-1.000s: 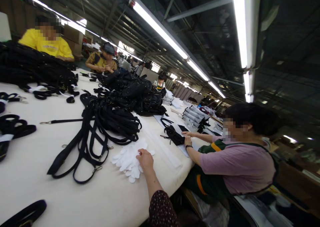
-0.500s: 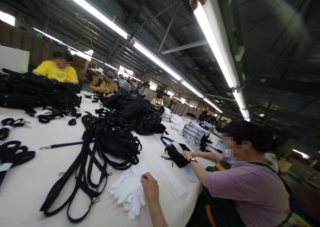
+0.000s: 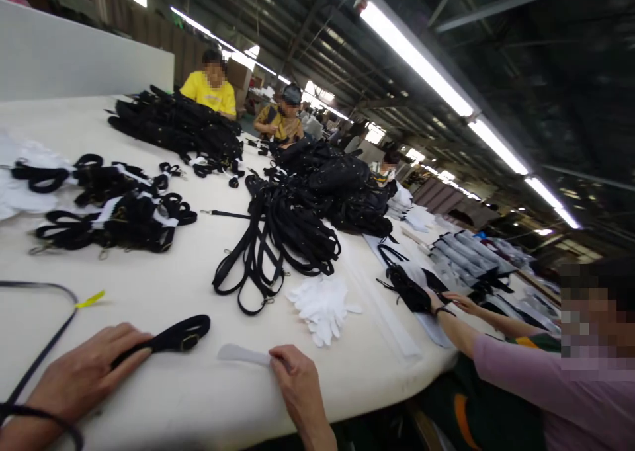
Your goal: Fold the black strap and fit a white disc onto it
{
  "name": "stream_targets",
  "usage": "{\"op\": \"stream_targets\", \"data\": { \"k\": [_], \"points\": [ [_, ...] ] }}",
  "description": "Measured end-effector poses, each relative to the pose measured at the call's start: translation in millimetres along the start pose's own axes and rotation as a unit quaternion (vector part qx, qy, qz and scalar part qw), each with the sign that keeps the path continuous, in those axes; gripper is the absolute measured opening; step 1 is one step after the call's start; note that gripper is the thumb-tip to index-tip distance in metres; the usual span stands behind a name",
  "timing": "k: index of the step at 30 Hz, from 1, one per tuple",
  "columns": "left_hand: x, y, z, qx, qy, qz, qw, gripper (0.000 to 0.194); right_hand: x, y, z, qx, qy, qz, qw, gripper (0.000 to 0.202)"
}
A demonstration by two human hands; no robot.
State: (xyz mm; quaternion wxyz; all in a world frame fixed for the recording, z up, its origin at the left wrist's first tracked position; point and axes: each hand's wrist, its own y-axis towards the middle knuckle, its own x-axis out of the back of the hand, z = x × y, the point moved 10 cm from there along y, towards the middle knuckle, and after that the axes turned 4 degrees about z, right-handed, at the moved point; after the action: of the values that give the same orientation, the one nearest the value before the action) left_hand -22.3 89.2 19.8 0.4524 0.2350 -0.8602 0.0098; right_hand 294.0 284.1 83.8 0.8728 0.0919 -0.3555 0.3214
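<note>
My left hand (image 3: 94,365) is closed around a folded black strap (image 3: 171,337) with a brass buckle, low over the table's near edge. Between the thumb and fingers of my right hand (image 3: 297,378) is one end of a white paper strip (image 3: 243,354), its wide rounded end pointing left toward the strap. Beyond my right hand lies a fanned pile of similar white strips (image 3: 322,305). A thin dark cord (image 3: 54,345) with a yellow tag (image 3: 91,299) loops past my left wrist.
Loose black straps (image 3: 297,233) are heaped mid-table, with black bags (image 3: 342,180) behind. Bundled straps (image 3: 129,219) with white bands lie at left. A co-worker in a purple sleeve (image 3: 506,365) handles a black bag (image 3: 409,289) at right. Other people sit across the table (image 3: 198,272).
The view has swung left and down, bringing my left hand with the folded strap into sight. My right hand has moved away from the white pile, now holding a single strip.
</note>
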Motion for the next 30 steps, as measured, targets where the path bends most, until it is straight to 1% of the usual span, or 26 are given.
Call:
{"op": "stream_targets", "data": {
  "k": [2,3,6,8,11,15,19,22,24,26,28,30],
  "points": [
    [-5.2,-4,2,-0.011,0.007,0.028,1.000,0.041,-13,-5,10,0.030,-0.109,-0.006,0.994,0.020],
    [-6.2,-4,1,-0.013,0.012,0.037,0.999,0.040,-16,-6,14,0.043,-0.144,-0.012,0.989,0.021],
    [-4.9,1,-2,-0.008,0.021,0.047,0.999,0.036,-22,-5,29,0.076,-0.196,-0.026,0.977,0.022],
    [-2.0,2,-6,-0.005,0.027,0.041,0.999,0.035,-29,-1,39,0.088,-0.219,-0.027,0.971,0.022],
    [2.7,2,-12,-0.003,0.038,0.033,0.999,0.033,-43,6,48,0.081,-0.249,-0.018,0.965,0.018],
    [6.4,3,-18,0.011,0.031,0.048,0.998,0.032,-56,15,53,0.070,-0.254,-0.001,0.965,0.015],
    [14.5,5,-14,0.036,-0.024,0.042,0.998,0.033,-56,19,53,0.055,-0.278,0.025,0.959,0.014],
    [21.1,8,-7,0.060,-0.106,0.041,0.992,0.034,-50,22,51,0.026,-0.310,0.041,0.949,0.013],
    [25.3,9,-1,0.095,-0.177,0.044,0.979,0.034,-47,28,50,0.005,-0.336,0.056,0.940,0.011],
    [30.1,9,5,0.153,-0.257,0.034,0.954,0.034,-47,35,50,-0.010,-0.356,0.078,0.931,0.011],
    [34.1,9,8,0.210,-0.346,0.010,0.915,0.037,-49,43,53,-0.017,-0.360,0.106,0.927,0.012],
    [35.3,9,5,0.246,-0.440,-0.008,0.864,0.040,-51,50,56,-0.021,-0.355,0.129,0.926,0.016]
  ]
}}
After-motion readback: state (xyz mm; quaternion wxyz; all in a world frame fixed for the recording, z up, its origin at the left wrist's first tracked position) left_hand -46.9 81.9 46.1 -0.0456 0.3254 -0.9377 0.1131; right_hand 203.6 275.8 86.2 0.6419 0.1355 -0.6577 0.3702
